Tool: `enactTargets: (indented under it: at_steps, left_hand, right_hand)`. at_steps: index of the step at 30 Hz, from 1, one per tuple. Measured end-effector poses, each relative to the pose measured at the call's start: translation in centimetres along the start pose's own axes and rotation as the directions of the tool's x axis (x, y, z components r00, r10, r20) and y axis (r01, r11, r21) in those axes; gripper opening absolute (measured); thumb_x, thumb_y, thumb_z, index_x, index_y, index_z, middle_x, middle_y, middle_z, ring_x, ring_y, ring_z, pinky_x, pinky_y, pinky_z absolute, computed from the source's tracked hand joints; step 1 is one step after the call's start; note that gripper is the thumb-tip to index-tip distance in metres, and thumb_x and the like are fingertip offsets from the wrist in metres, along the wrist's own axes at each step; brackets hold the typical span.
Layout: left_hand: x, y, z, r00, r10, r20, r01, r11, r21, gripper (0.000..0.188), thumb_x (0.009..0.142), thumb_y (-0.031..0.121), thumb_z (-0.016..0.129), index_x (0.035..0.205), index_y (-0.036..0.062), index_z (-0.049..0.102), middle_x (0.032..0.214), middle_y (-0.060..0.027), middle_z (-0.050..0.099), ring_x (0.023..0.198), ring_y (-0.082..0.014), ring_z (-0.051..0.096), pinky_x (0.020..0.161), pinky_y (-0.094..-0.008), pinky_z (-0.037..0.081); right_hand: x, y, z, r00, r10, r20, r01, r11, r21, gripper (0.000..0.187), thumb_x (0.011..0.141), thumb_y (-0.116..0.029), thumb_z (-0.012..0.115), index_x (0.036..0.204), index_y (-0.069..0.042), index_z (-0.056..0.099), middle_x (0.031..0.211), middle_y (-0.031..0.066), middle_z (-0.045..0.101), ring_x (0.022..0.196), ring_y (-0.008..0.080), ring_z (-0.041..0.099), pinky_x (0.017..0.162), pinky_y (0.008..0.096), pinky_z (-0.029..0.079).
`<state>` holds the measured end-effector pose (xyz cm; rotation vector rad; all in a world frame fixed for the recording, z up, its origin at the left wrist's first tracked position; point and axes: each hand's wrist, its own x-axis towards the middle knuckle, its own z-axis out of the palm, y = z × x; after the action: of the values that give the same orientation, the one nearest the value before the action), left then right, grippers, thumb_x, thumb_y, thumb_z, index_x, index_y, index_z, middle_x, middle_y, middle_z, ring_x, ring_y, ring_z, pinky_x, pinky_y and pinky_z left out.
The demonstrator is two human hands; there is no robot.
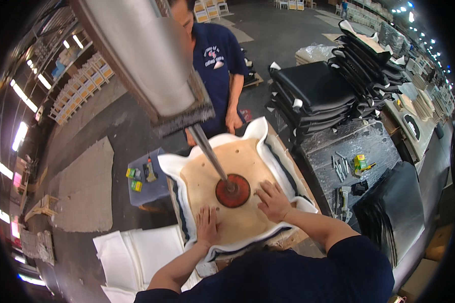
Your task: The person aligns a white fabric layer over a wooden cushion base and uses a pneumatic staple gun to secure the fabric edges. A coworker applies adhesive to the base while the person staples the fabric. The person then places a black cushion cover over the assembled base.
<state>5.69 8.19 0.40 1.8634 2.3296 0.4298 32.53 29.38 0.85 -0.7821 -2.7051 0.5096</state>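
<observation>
A tan wooden board (217, 155) with a few small holes lies before me on white padding (259, 132) whose edges curl up around it. Dark material shows beneath the padding's rim. A round red press plate (241, 191) on a metal rod (207, 147) bears on the board's middle. My left hand (207, 225) lies flat on the board's near left part. To the right of the plate, my right hand (273, 201) rests with fingers spread on the board. Neither hand grips anything.
A large metal cylinder (151, 60) slants overhead. Across from me stands a person (215, 55) in a dark shirt. Black padded pieces (313, 86) are stacked at right, near a table (359, 146) with tools. White sheets (151, 247) and a small side table (136, 169) are at left.
</observation>
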Motion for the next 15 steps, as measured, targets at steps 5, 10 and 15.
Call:
enactTargets:
  at_steps: [5, 10, 15]
  left_hand:
    - [0.6, 0.0, -1.1, 0.997, 0.047, -0.056, -0.049, 0.999, -0.024, 0.081, 0.099, 0.038, 0.069, 0.168, 0.0065, 0.041, 0.174, -0.0308, 0.032, 0.162, -0.0550, 0.027, 0.132, -0.0669, 0.020]
    - [-0.5, -0.4, 0.7, 0.993, 0.000, -0.116, -0.007, 0.998, -0.055, 0.076, 0.099, 0.042, 0.063, 0.164, 0.0048, 0.047, 0.168, -0.0327, 0.043, 0.157, -0.0556, 0.036, 0.131, -0.0671, 0.024]
    - [0.0, -1.4, 1.8, 0.990, 0.038, -0.139, -0.043, 0.999, -0.027, 0.070, 0.101, 0.037, 0.063, 0.161, 0.0019, 0.052, 0.168, -0.0333, 0.043, 0.155, -0.0565, 0.038, 0.129, -0.0667, 0.027]
  right_hand:
    - [0.2, 0.7, 0.7, 0.999, -0.036, -0.009, 0.035, 0.999, -0.039, 0.065, 0.103, -0.046, 0.064, 0.155, -0.009, 0.056, 0.167, 0.0221, 0.046, 0.160, 0.0433, 0.037, 0.130, 0.0631, 0.028]
    - [-0.1, -0.4, 1.0, 0.995, -0.022, -0.093, 0.024, 0.999, 0.027, 0.061, 0.096, -0.041, 0.072, 0.149, -0.012, 0.060, 0.162, 0.0221, 0.052, 0.156, 0.0431, 0.043, 0.127, 0.0621, 0.032]
    - [-0.2, 0.6, 2.4, 0.984, -0.037, -0.175, 0.044, 0.998, 0.036, 0.052, 0.103, -0.044, 0.067, 0.146, -0.014, 0.064, 0.162, 0.0199, 0.053, 0.155, 0.0423, 0.045, 0.128, 0.0607, 0.032]
